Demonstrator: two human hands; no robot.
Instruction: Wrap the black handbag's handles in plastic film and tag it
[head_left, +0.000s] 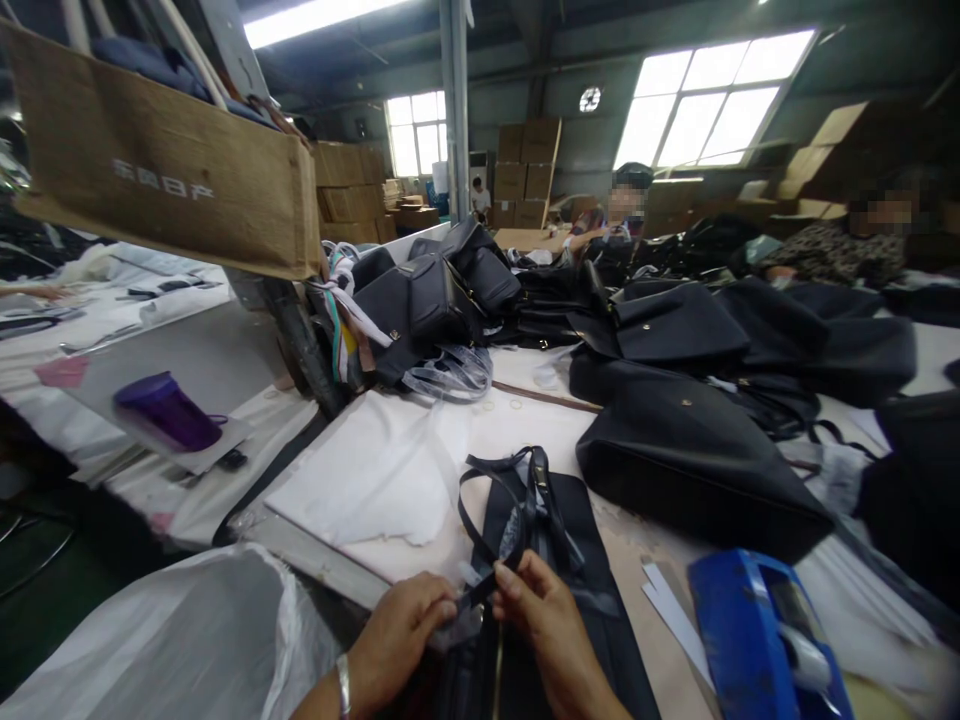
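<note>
A flat black bag (559,560) lies on the table in front of me, its thin black straps (517,500) looped up over it. My left hand (401,635) is closed, pinching the strap end and a bit of clear plastic wrap near the bag's top edge. My right hand (544,620) is closed too, pinching the same strap from the other side, fingertips almost touching the left hand's. A silver bangle sits on my left wrist.
White tissue paper (375,470) lies left of the bag. A large black handbag (690,460) and piles of black bags (450,290) fill the table beyond. A blue tape dispenser (757,630) sits right, a purple cup (169,410) left, a white plastic sack (172,640) lower left. Two people sit across the table.
</note>
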